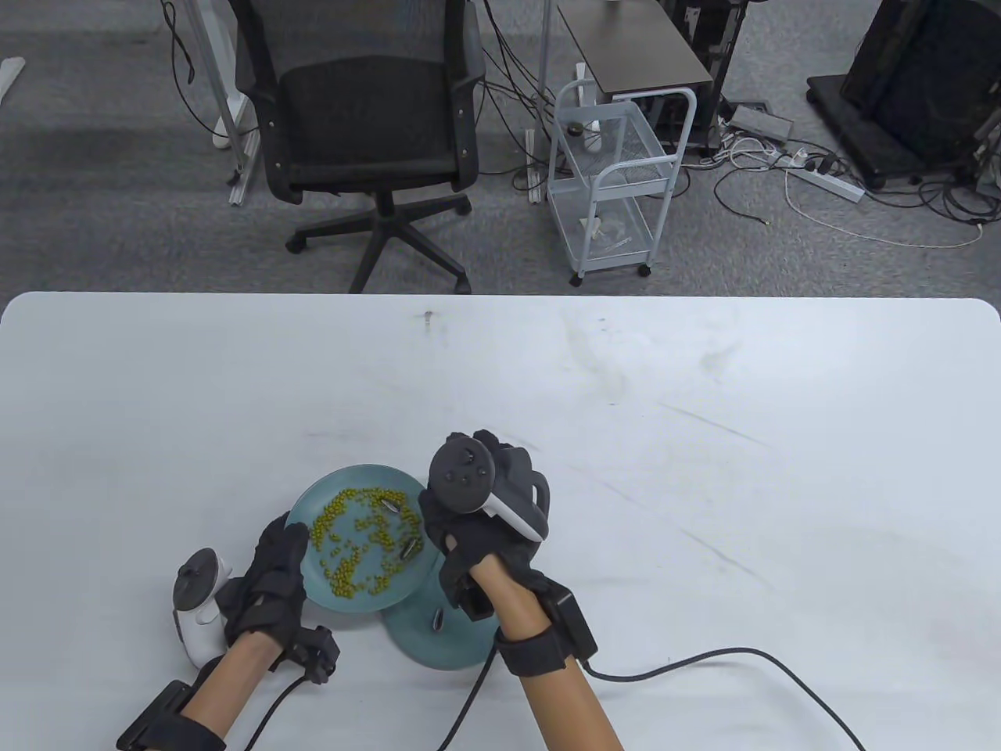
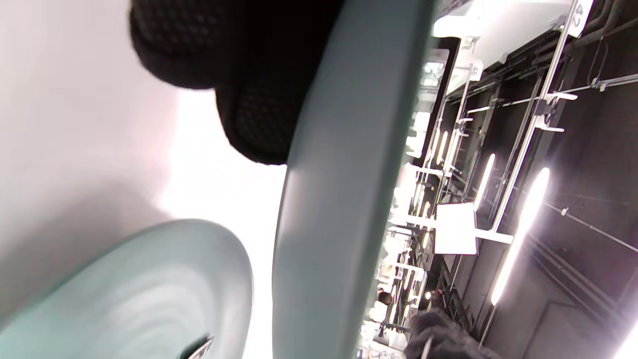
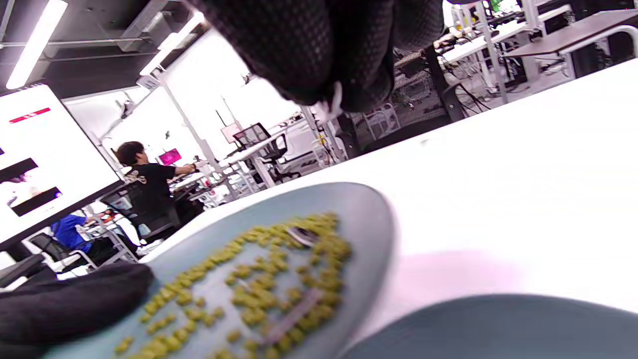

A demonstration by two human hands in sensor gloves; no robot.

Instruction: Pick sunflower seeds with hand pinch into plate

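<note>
A teal plate (image 1: 313, 508) holds many yellow-green beans (image 1: 352, 547) mixed with a few striped sunflower seeds (image 1: 408, 547). My left hand (image 1: 285, 547) grips its left rim and holds it tilted above the table; its fingers (image 2: 249, 119) press the plate's underside (image 2: 339, 199). A second teal plate (image 1: 461, 649) lies under it with one seed (image 1: 438, 620) in it. My right hand (image 1: 442, 532) hovers over the bean plate's right edge. In the right wrist view its fingertips (image 3: 335, 102) pinch a small pale sliver, seemingly a seed, above the beans (image 3: 259, 284).
The white table (image 1: 704, 438) stretches far to the right and back. Glove cables (image 1: 704, 657) trail over the table at the front right. An office chair (image 1: 367, 125) and a white wire cart (image 1: 614, 180) stand on the floor beyond the far edge.
</note>
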